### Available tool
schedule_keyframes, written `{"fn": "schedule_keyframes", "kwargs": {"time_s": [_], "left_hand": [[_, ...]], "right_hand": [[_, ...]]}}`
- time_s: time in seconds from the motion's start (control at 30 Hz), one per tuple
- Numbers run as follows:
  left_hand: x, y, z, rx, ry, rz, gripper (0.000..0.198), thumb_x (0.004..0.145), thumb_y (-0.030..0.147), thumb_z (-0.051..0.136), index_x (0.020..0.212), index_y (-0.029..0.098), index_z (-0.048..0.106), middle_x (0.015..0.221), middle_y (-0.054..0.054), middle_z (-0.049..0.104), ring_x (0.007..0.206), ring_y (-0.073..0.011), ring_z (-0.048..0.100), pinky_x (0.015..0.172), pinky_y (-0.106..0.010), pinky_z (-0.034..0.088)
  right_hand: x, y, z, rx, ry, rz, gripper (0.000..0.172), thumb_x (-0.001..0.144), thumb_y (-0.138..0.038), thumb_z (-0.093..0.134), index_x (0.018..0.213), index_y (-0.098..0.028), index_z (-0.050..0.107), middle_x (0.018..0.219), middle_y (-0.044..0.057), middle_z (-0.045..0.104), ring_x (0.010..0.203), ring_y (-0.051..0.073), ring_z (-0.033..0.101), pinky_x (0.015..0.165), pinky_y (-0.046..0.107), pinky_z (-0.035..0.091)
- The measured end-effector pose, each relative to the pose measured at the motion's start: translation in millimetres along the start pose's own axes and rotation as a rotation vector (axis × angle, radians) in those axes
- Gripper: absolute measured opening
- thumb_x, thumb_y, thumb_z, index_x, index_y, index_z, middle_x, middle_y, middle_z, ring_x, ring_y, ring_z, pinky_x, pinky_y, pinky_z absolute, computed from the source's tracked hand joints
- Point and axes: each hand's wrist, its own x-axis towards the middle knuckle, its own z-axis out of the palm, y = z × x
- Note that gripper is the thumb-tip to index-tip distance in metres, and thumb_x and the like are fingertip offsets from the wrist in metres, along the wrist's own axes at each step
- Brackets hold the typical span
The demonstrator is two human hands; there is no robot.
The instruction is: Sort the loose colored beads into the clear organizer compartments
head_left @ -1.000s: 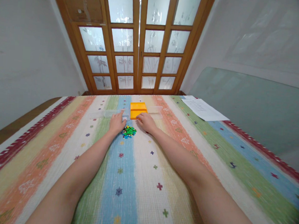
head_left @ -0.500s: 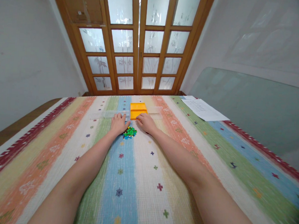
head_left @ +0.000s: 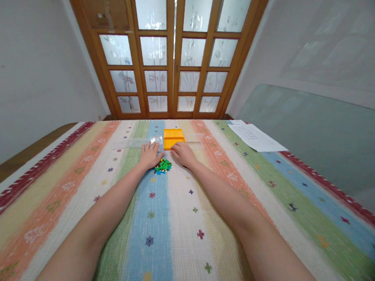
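My left hand (head_left: 150,156) is palm down with fingers stretched forward and slightly apart, the thumb pointing right. Its fingertips reach a clear plastic container (head_left: 127,144); a small clear plastic piece (head_left: 157,140) stands tilted up just beyond them. An open yellow plastic box (head_left: 174,134) lies to the right, lid side at the back. My right hand (head_left: 184,154) has its fingers curled at the box's front right corner; the exact grip is hidden. Between and below both hands sits a pile of small beads or pieces (head_left: 163,166), mostly green, some blue and yellow.
Another clear plastic part (head_left: 194,141) lies right of the yellow box. Printed white paper (head_left: 256,137) rests at the far right of the table. A striped, patterned cloth (head_left: 147,249) covers the table. Wooden doors with glass panes (head_left: 177,54) stand beyond.
The small clear plastic piece at my left fingertips has tilted up, and my left hand has shifted very slightly. My right hand, the yellow box and the pile stay put.
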Motion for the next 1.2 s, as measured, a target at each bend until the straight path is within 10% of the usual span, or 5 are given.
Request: {"fn": "schedule_keyframes", "kwargs": {"time_s": [0.37, 0.63, 1.2], "left_hand": [[1, 0, -4.8, -0.087, 0.058, 0.09, 0.046, 0.098, 0.038, 0.055, 0.141, 0.023, 0.06, 0.157, -0.013, 0.05, 0.15, -0.0344, 0.034, 0.126, -0.057, 0.019], [-2, 7, -16.7, -0.085, 0.156, 0.022, 0.03, 0.097, 0.027, 0.052, 0.118, 0.022, 0.073, 0.12, -0.014, 0.065, 0.124, -0.0317, 0.054, 0.111, -0.048, 0.042], [-5, 8, -14.3, 0.019, 0.042, 0.077, 0.035, 0.102, 0.03, 0.047, 0.125, 0.02, 0.072, 0.116, -0.012, 0.07, 0.113, -0.0265, 0.061, 0.102, -0.038, 0.047]], "right_hand": [[-2, -1, 0, -0.006, 0.024, -0.014, 0.018, 0.101, -0.027, 0.059, 0.11, -0.019, 0.073, 0.114, 0.011, 0.068, 0.11, 0.024, 0.059, 0.097, 0.034, 0.043], [-4, -2, -1, 0.01, -0.013, 0.0, 0.019, 0.102, -0.025, 0.056, 0.107, -0.02, 0.074, 0.114, 0.01, 0.068, 0.109, 0.023, 0.059, 0.096, 0.033, 0.044], [-3, 0, 3, 0.026, -0.031, 0.003, 0.023, 0.104, -0.027, 0.054, 0.107, -0.019, 0.075, 0.115, 0.011, 0.067, 0.111, 0.023, 0.057, 0.099, 0.033, 0.043]]}}
